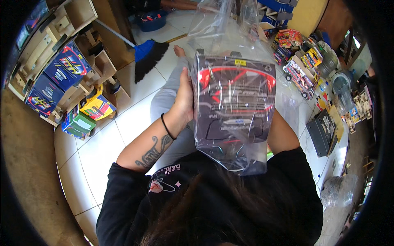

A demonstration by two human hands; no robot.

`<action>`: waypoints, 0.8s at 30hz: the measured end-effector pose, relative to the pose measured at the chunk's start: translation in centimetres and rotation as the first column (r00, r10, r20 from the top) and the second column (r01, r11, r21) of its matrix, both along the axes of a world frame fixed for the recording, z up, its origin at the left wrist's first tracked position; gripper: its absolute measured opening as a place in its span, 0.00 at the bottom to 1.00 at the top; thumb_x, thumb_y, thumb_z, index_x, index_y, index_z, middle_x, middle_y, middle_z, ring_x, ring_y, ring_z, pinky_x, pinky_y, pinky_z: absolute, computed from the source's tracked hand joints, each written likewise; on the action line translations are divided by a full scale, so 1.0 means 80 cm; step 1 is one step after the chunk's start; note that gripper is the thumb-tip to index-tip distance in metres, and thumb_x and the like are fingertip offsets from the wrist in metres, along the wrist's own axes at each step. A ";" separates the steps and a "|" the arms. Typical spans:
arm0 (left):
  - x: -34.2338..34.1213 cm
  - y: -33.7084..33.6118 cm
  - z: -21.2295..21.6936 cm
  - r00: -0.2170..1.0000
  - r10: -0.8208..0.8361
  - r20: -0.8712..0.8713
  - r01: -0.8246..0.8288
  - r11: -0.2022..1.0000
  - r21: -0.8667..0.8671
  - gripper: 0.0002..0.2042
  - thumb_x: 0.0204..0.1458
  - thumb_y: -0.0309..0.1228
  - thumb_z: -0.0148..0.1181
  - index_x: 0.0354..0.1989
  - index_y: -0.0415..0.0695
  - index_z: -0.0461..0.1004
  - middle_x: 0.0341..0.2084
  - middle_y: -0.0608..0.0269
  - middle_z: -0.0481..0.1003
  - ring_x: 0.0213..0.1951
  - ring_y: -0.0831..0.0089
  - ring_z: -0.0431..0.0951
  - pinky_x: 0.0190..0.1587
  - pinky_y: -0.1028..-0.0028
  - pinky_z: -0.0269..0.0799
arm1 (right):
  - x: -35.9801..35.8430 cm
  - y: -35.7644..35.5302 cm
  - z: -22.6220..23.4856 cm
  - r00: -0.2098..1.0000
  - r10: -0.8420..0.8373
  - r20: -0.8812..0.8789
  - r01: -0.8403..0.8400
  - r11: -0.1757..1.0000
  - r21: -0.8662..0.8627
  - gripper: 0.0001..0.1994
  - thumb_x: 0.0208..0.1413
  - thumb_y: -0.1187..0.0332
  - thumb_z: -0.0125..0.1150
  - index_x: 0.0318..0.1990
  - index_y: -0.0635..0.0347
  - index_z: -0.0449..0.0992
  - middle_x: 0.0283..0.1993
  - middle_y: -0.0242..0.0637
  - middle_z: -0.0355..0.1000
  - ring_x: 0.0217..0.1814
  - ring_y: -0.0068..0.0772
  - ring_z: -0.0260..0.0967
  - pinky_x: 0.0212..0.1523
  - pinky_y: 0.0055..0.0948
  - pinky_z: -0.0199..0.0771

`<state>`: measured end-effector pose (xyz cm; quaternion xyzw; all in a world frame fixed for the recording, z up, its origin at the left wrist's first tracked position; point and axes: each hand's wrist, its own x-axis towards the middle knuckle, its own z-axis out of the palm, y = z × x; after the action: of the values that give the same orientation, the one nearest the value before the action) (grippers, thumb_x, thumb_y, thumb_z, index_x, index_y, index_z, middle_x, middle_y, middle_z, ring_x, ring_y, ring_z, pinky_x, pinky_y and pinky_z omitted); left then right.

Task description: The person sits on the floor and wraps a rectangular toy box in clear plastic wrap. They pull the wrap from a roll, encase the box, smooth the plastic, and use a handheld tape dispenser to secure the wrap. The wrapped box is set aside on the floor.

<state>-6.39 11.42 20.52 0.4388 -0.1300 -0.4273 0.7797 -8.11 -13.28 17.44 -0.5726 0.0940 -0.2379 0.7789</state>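
A boxy toy vehicle [236, 102], dark grey with red light-shaped printing on the face towards me, is held up in front of my chest. Clear plastic bag [221, 30] covers it, loose and bunched above the top and creased below the lower end. My left hand [186, 96] presses against its left side, with the thumb upright along the edge and the other fingers mostly hidden behind. On the right, my forearm [283, 133] runs up behind the toy, which hides my right hand and its fingers.
Wooden toy vehicles with blue printed panels [65, 67] stand at the left, beside yellow [98, 104] and green [79, 123] ones. A broom [150, 57] lies on the tiles. At right are a toy truck [299, 78], a dark box [322, 133] and clear plastic [338, 190].
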 end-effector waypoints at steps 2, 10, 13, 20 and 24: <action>-0.007 0.008 -0.006 0.998 -0.050 -0.027 0.050 0.999 -0.010 0.41 0.54 0.66 0.24 0.63 0.43 0.58 0.57 0.48 0.66 0.57 0.54 0.68 0.59 0.51 0.62 | -0.010 0.005 -0.011 1.000 -0.015 0.017 0.014 1.000 0.015 0.32 0.60 0.50 0.49 0.65 0.61 0.55 0.64 0.47 0.57 0.63 0.39 0.58 0.60 0.34 0.59; -0.037 0.040 -0.033 0.998 0.017 -0.056 -0.022 0.996 -0.083 0.40 0.56 0.63 0.33 0.65 0.39 0.53 0.62 0.49 0.59 0.62 0.57 0.62 0.64 0.61 0.56 | -0.027 0.018 0.009 0.973 -0.100 0.210 0.082 0.993 0.088 0.30 0.60 0.51 0.50 0.64 0.59 0.58 0.63 0.45 0.61 0.61 0.37 0.62 0.58 0.33 0.64; 0.015 0.053 -0.008 0.697 0.209 0.686 -0.189 0.976 -0.105 0.35 0.57 0.51 0.46 0.68 0.44 0.46 0.65 0.51 0.51 0.64 0.59 0.56 0.64 0.65 0.51 | -0.038 0.012 0.072 0.938 0.045 0.343 0.014 0.986 -0.167 0.30 0.60 0.51 0.51 0.64 0.59 0.59 0.62 0.44 0.62 0.61 0.36 0.64 0.57 0.32 0.65; 0.102 0.016 0.102 0.084 -0.101 0.991 -0.233 0.965 0.118 0.22 0.47 0.44 0.65 0.49 0.46 0.76 0.38 0.59 0.78 0.32 0.73 0.75 0.36 0.74 0.70 | -0.018 0.057 0.245 0.992 0.077 0.096 0.075 0.238 -0.968 0.06 0.49 0.68 0.62 0.28 0.61 0.77 0.25 0.35 0.75 0.25 0.26 0.71 0.31 0.27 0.74; 0.099 0.023 0.135 -0.143 -0.076 0.987 -0.312 0.950 0.028 0.14 0.46 0.42 0.66 0.37 0.47 0.82 0.27 0.65 0.79 0.26 0.77 0.73 0.31 0.77 0.69 | -0.064 0.061 0.272 0.996 -0.039 -0.083 -0.065 0.332 -0.941 0.28 0.52 0.60 0.61 0.58 0.59 0.58 0.57 0.41 0.59 0.57 0.32 0.59 0.54 0.29 0.63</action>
<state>1.55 13.26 31.33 0.7150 -0.5729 0.1098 0.3854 -13.25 -8.42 39.16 -0.9283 -0.0301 -0.2159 0.3013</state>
